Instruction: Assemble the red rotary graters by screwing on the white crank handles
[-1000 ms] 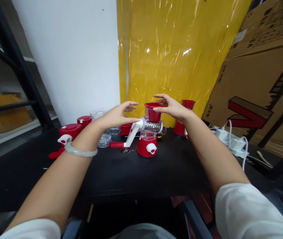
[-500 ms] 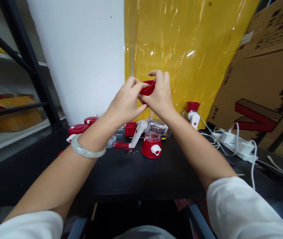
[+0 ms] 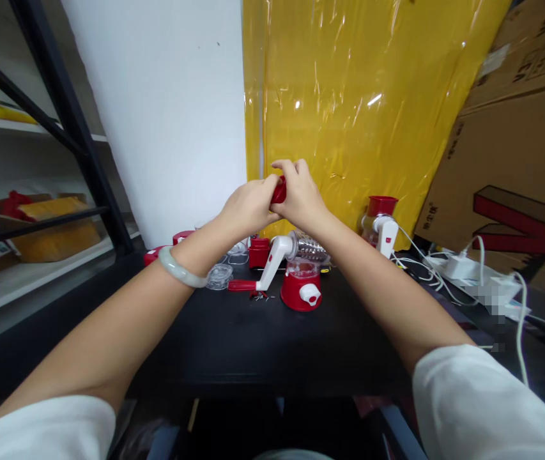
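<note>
A red hollow plastic piece [image 3: 278, 190] is held up above the desk, mostly covered by my fingers. My left hand [image 3: 252, 203] closes on it from the left, and my right hand [image 3: 299, 193] grips it from the right with the upper fingers bent. Below them on the desk stands a rotary drum grater [image 3: 301, 289] with a red base, a metal drum and a white crank ending in a red handle [image 3: 243, 285]. Small screws [image 3: 260, 295] lie beside that handle. Behind it are a red box-like part [image 3: 259, 252] and stacked clear plastic parts [image 3: 219, 277].
A second grater with a red hopper [image 3: 382, 205] stands at the back right. White cables and a power strip [image 3: 485, 284] lie on the right of the black desk [image 3: 253, 345]. A large cardboard box [image 3: 506, 153] leans there; shelving [image 3: 85, 153] stands left.
Both hands have come down and slightly left with the red piece, and less of it shows between the fingers. The view has shifted a little, moving the desk items rightward.
</note>
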A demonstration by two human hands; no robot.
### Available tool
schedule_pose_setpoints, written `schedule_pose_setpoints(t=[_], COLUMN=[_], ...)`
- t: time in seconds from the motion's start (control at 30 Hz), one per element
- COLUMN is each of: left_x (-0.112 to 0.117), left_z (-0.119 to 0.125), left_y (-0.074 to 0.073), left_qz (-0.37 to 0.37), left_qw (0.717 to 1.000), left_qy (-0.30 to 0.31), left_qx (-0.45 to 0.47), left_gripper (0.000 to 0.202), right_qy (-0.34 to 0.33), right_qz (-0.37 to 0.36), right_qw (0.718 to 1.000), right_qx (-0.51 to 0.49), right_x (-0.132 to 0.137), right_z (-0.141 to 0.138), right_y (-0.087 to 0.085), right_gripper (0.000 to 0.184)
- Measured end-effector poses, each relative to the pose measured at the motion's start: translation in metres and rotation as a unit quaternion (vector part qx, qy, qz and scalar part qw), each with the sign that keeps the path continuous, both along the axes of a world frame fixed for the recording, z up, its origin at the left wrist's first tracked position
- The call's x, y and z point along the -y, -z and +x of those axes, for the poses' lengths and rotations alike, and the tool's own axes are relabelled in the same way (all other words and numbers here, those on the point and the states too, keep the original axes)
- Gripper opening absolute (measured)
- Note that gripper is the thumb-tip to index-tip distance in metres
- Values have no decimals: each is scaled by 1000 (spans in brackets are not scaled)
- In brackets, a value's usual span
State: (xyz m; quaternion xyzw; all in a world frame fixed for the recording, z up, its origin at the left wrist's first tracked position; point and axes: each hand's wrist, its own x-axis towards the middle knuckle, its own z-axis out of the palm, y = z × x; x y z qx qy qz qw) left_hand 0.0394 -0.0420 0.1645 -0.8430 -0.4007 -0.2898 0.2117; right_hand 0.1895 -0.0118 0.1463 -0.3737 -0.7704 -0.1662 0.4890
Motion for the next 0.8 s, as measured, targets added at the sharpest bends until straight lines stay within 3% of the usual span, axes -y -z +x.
schedule_pose_setpoints(t=[0.1,0.23,0.33,0.43,0.6,0.7,0.8], left_x=[-10,-22,-26,-27,-33,-45,-68], left_z=[1,-3,-3,0,3,-4,-16], left_y=[-4,-12,-18,-19,-17,-19,-18], left_qz=[-10,-104,-182,-233,-259,-206,-112], left_qw=[999,980,952,939,930,947,981], left_qy=[29,167,238,228,221,215,130], left_qx=[-6,10,63,111,136,118,94], left_gripper=[48,62,46,36,27,22,26], right_qy=[12,15,13,1,-26,-59,-53], right_qz=[7,35,37,32,22,39,69], right_qw=[1000,999,999,999,999,998,996], right_qx=[-4,21,32,28,21,6,-23], right_x=[-7,-15,-19,-22,-23,-24,-22], right_z=[7,12,12,13,20,33,54], right_y=[-4,-9,-8,-5,-6,-9,-7], right_gripper=[72,70,61,60,75,88,89])
